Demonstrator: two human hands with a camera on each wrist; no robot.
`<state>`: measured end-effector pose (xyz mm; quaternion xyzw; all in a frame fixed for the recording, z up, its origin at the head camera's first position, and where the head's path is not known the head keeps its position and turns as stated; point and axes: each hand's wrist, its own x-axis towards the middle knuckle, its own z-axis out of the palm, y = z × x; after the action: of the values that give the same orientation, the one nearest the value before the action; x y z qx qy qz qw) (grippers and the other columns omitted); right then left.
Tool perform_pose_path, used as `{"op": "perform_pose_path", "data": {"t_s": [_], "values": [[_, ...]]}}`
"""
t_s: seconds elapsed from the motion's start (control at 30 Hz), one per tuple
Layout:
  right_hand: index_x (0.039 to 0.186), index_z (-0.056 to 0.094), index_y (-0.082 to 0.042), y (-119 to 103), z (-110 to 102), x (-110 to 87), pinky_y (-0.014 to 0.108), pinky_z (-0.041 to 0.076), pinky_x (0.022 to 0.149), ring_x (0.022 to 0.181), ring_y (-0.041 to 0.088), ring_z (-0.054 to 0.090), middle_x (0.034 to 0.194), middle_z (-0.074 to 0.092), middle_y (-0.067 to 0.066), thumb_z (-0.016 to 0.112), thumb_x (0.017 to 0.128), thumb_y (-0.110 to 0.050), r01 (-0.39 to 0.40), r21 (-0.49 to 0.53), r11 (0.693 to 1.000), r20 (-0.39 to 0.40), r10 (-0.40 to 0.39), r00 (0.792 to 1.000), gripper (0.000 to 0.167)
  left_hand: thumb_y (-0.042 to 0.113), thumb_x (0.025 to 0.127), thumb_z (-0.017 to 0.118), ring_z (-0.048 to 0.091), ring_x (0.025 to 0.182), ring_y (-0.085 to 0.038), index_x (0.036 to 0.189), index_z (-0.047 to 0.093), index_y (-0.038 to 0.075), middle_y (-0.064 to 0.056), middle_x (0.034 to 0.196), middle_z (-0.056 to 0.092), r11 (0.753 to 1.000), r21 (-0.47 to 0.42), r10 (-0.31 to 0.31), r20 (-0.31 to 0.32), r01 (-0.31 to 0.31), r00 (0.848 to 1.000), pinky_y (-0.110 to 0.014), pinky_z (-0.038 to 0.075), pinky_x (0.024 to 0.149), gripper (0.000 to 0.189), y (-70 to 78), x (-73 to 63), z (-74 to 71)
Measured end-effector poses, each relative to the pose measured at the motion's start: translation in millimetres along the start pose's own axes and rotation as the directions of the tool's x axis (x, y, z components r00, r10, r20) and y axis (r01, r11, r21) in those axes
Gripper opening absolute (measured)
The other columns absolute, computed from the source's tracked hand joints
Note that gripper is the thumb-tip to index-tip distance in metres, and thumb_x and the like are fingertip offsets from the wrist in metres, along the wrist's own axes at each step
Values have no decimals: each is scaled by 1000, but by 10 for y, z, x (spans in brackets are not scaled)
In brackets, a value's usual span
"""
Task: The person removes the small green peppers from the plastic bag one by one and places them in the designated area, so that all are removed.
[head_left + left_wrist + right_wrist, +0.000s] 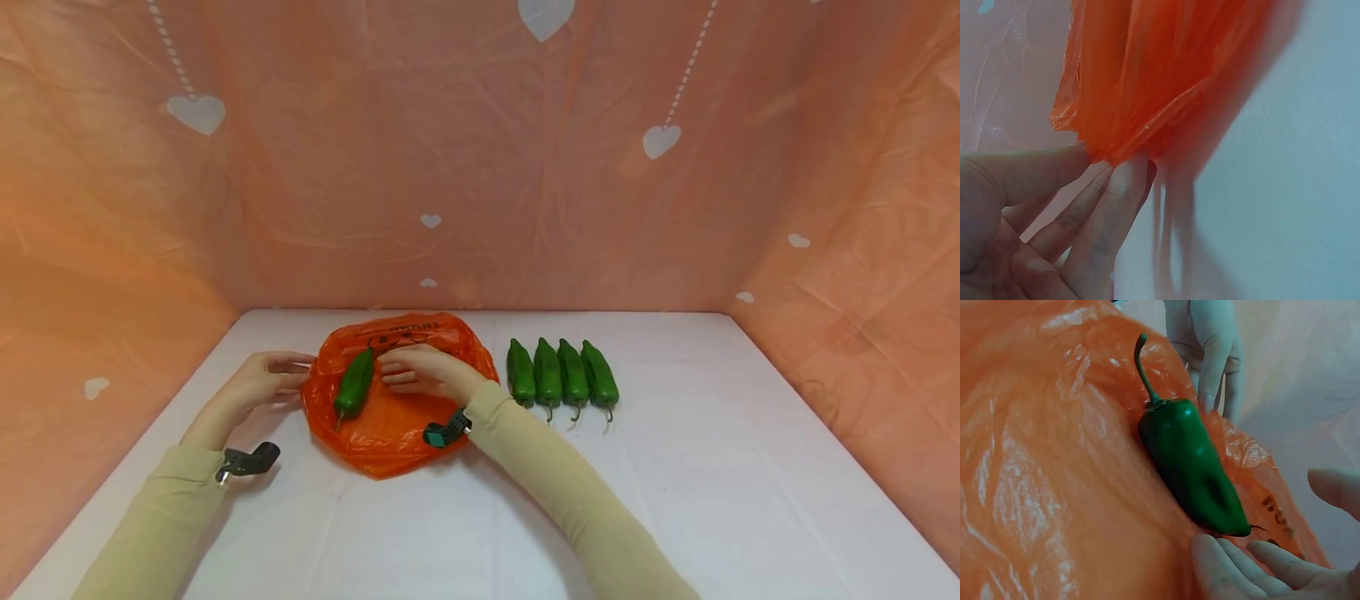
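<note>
An orange plastic bag (397,433) lies spread on the white table. One green chili pepper (355,383) rests on its left part, stem toward the near side. My left hand (258,390) is at the bag's left edge; in the left wrist view, thumb and fingertips (1129,172) pinch the gathered plastic. Over the bag, just right of the pepper, is my right hand (431,372). Its fingers are extended and hold nothing. From the right wrist, the fingertips (1207,550) appear close by the pepper's pointed tip, with the thumb spread apart.
Several more green peppers (574,375) lie side by side to the right of the bag, stems toward the near side. Orange sheeting with white hearts (480,167) walls the table at the back and both sides.
</note>
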<state>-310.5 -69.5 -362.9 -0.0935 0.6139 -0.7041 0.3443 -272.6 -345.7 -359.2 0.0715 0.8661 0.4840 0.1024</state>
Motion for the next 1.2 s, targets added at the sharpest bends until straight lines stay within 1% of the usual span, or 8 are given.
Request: {"op": "perform_pose_path", "data": {"t_s": [0.23,0.43,0.6,0.73,0.83,0.93,1.07,1.2], "values": [[132,50,9,33,38,66,42,41,102,125,37,47,136,48,22,50,100,-11,11,15,1000,-24,-10,1000,38,13,97,55,65,96,-26,134,45,-11,-30,123,56,1000,0,-12,-1,12,1000,-36,55,81,45,13,-3,-1],[138,40,7,60,69,102,41,42,102,124,34,49,136,48,16,54,98,-12,14,49,999,-48,-11,999,47,11,96,55,67,92,-25,134,43,-14,-34,124,53,999,-38,9,7,-9,1000,-36,56,79,46,1,3,6],[141,35,5,72,83,120,41,42,101,122,34,50,130,53,14,57,97,-11,13,67,998,-57,-9,998,52,9,96,56,68,88,-23,133,43,-15,-34,121,55,997,-75,21,12,-20,1000,-37,56,77,46,-10,0,16],[142,32,5,62,103,128,41,43,101,121,34,52,128,54,14,58,95,-11,11,49,999,-50,-8,999,56,11,97,55,67,93,-25,134,43,-14,-34,124,53,999,-44,19,7,-19,1000,-36,56,79,46,-5,-9,12],[145,28,4,54,127,142,40,44,100,119,32,53,131,52,14,60,94,-11,8,22,1000,-51,-7,999,62,14,97,55,65,97,-28,134,45,-12,-33,126,52,1000,-13,4,-2,-4,1000,-35,55,81,46,-4,-15,6],[147,25,3,54,153,155,38,45,99,117,31,55,134,50,14,61,94,-10,10,-16,1000,-56,-10,998,66,15,97,55,65,98,-29,135,45,-11,-32,127,52,1000,-9,-6,0,6,1000,-35,55,81,46,-7,-18,2],[147,28,1,64,188,155,36,46,98,117,28,55,132,52,12,63,92,-8,5,-56,998,-56,-8,998,66,12,97,54,66,95,-25,135,43,-13,-33,126,52,999,-43,-2,11,3,1000,-35,55,80,46,-27,-15,4],[146,31,1,73,225,152,37,45,99,112,23,57,137,46,11,65,90,-8,14,-102,995,-44,-18,999,66,8,96,55,68,89,-22,135,40,-15,-34,123,54,995,-98,7,20,-5,1000,-37,56,77,48,-53,-12,4]]}}
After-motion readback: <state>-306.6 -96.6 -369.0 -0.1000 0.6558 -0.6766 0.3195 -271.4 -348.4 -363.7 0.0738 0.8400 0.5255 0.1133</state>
